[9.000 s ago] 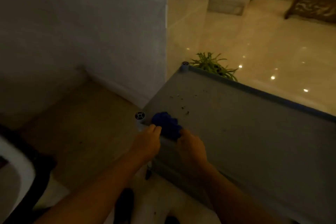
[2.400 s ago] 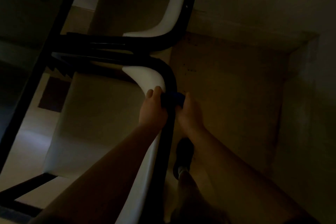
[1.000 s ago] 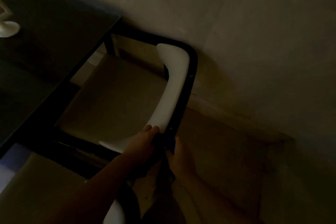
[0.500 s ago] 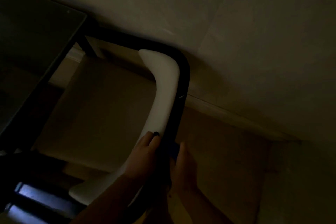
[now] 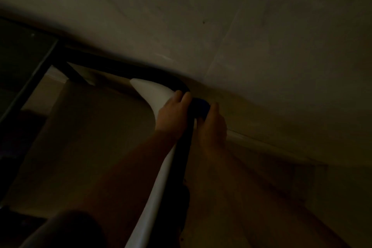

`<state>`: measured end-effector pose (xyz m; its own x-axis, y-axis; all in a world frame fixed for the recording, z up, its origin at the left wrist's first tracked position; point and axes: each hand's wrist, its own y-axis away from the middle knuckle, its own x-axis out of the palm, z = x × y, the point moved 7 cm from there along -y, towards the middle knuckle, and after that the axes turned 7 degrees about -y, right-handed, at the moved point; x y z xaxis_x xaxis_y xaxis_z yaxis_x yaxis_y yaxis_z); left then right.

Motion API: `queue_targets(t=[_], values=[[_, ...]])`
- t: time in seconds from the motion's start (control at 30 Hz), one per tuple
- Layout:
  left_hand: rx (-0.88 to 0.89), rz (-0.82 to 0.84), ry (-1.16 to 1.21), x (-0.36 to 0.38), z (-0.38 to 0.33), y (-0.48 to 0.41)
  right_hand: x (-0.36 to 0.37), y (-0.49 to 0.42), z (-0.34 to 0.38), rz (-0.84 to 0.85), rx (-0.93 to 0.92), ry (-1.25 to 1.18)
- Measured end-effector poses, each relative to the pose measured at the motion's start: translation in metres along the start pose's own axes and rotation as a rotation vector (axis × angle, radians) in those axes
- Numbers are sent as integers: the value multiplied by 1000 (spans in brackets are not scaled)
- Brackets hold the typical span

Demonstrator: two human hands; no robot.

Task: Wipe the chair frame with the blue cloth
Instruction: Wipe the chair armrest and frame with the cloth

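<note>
The room is very dark. A chair with a black tubular frame [image 5: 182,159] and a white backrest pad [image 5: 153,94] runs from the bottom centre up to a bend near the middle. The blue cloth [image 5: 200,107] is wrapped over the frame just below that bend, mostly hidden between my hands. My left hand [image 5: 173,115] grips the cloth from the backrest side, fingers over the top of the bar. My right hand [image 5: 212,126] presses the cloth from the wall side. Both hands sit close to the frame's curved corner.
A pale wall [image 5: 241,36] fills the upper half, with a skirting board [image 5: 261,143] and floor at the right. The beige seat [image 5: 96,126] lies left of the backrest. A dark table edge [image 5: 26,70] stands at the far left.
Both hands slid the cloth up along the black frame, from the middle of the backrest bar to its curved top corner. The view turned toward the wall.
</note>
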<state>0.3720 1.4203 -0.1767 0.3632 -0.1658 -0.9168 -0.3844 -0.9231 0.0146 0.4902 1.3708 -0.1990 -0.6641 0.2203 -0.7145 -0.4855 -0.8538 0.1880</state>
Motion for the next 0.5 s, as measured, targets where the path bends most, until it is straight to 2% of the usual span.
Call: queue_targets(t=[0.13,0.23,0.33,0.5], values=[[-17,-13,-14,-8,3,-54,-4,-55,22,62,-30,96],[-33,15,-46,-7,5,-62,-10,-63,22,70,-50,104],[-53,28,-25,-9,5,-49,-8,-43,22,46,-74,17],[-55,36,114,-5,8,15,0,27,3,111,-14,-83]])
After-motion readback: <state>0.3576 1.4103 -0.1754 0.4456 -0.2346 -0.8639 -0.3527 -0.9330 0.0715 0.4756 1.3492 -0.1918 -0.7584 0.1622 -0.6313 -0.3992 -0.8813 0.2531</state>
